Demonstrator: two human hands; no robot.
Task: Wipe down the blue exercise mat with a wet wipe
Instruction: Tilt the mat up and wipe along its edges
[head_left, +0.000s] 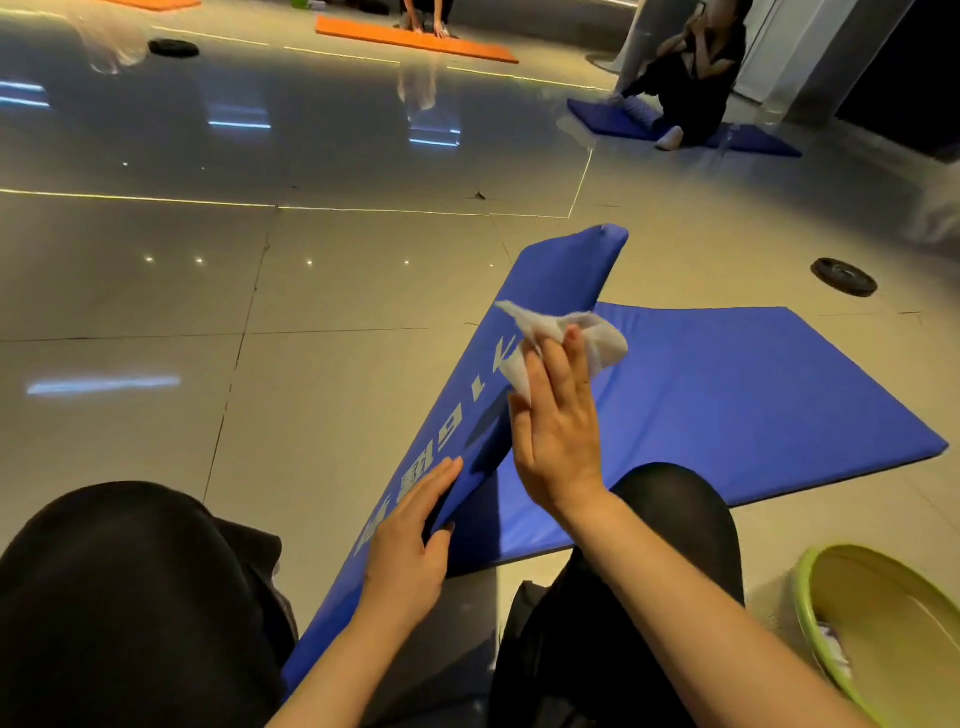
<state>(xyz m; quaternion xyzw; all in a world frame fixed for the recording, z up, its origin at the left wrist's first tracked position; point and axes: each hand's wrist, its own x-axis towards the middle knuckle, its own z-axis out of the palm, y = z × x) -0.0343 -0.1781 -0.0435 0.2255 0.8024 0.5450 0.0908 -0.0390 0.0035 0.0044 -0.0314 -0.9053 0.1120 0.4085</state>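
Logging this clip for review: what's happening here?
A seated person is cleaning a blue exercise mat on a tiled floor. Their left hand holds up a folded-over flap of the mat, thumb under its edge and fingers flat on the printed side. Their right hand has a grip on a crumpled white wet wipe at the flap's edge. A green basin sits at right.

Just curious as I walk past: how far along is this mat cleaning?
Midway, it seems. The left hand holds one panel of the blue mat folded up, and the right hand grips a crumpled wet wipe against that raised panel. No wet streaks show, so I cannot tell which areas are done. The flat panel on the floor may be left.
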